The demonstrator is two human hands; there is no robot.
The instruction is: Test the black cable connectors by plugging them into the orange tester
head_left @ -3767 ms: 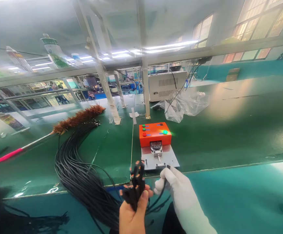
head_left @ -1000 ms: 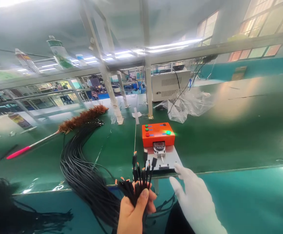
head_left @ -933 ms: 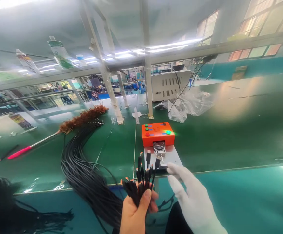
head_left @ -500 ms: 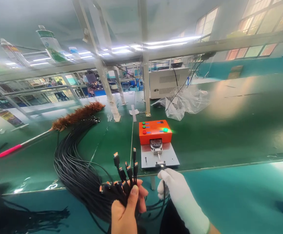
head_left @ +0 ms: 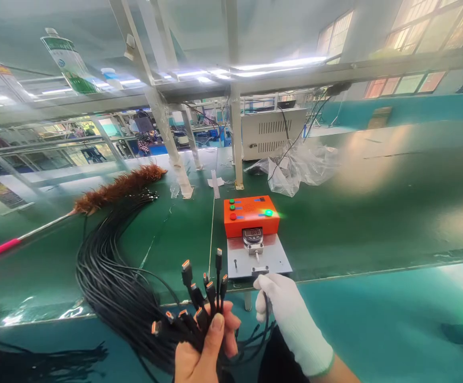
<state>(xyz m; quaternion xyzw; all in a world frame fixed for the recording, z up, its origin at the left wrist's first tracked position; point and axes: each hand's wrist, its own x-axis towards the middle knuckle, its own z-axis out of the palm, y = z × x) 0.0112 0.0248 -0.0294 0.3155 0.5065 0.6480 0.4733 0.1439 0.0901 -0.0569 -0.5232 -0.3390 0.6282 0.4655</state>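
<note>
My bare left hand (head_left: 211, 340) is closed round several black cables (head_left: 189, 319), whose orange-tipped connectors fan out above the thumb. My right hand (head_left: 285, 319), in a white glove, pinches one black cable at the front edge of a metal plate (head_left: 241, 264); its connector is hidden by the fingers. On the plate a round digital gauge (head_left: 253, 236) points its rod towards me. Behind it is an orange box (head_left: 251, 213) with a lit green light. A thick bundle of black cables (head_left: 107, 266) runs over the bench edge on the left.
A brown duster (head_left: 115, 189) with a pink handle lies at the left of the green bench (head_left: 355, 229). Behind the orange box are shelf posts, clear plastic (head_left: 301, 167) and a pale metal cabinet (head_left: 273, 133). More black cables hang at the lower left.
My right hand has drawn slightly back from the metal plate's front block with its cable. The gauge's digits look clearer. The whole view has shifted slightly.
</note>
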